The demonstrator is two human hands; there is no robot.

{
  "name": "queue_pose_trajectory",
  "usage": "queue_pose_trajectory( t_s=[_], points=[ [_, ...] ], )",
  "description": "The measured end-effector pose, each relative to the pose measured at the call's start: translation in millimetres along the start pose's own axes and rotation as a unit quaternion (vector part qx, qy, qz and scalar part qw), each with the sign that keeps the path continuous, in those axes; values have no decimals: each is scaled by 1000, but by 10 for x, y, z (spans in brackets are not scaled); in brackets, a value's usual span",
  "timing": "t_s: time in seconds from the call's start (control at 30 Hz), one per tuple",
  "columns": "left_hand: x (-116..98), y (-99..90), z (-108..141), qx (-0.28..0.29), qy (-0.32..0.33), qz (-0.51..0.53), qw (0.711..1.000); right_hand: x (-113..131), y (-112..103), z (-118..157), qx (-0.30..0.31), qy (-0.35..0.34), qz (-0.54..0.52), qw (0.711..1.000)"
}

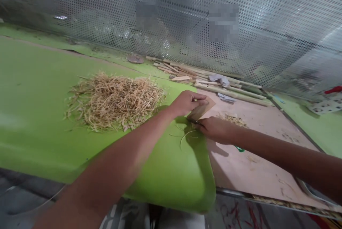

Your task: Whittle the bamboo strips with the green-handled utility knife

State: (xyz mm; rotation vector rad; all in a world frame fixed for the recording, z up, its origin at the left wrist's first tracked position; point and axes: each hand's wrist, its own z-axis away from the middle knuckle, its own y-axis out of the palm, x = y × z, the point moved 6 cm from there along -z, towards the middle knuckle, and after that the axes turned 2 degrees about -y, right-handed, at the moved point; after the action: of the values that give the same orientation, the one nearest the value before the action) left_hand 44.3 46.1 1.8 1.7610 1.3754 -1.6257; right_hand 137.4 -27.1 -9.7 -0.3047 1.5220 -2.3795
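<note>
- Wooden slat (201,110), thin and tan, sits just right of the frame's centre, tilted with its upper end toward the upper right; it is the workpiece in hand.
- Left hand (187,102) grips the slat from above, its fingers (199,97) curled closed around the upper edge.
- Right hand (215,129) rests just below the slat, closed on what seems to be a small dark blade (195,122) at the slat's lower end; the tool is too small and hidden to identify with certainty.
- Step in hand, as a judgement: shaving thin strips off the slat, since loose curled slivers (187,134) lie on the green mat (34,115) directly beneath the two hands.
- Next move, as a judgement: it calls for a steady pinch by the left hand while the right draws along the grain, keeping the edge away from the holding fingers.
- Heap of pale shavings (114,100) lies on the mat at centre left, well apart from the hands.
- Smaller scatter of shavings (235,120) lies on the bare board (256,172) at right, just beyond the right hand.
- Uncut sticks (213,81) lie in a row at the back of the counter, along the perforated metal screen (171,18).
- Containers: none is visible; all shavings lie loose on the mat and board.
</note>
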Motion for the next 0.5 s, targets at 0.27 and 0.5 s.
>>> queue_pose_trajectory(
  t_s=[0.27,0.5],
  points=[
    [-18,36,8,10,-6,21,1000,-37,49,38,-1,36,-6,999],
    [-19,4,12,-5,2,20,1000,12,17,25,16,4,7,1000]
  ],
)
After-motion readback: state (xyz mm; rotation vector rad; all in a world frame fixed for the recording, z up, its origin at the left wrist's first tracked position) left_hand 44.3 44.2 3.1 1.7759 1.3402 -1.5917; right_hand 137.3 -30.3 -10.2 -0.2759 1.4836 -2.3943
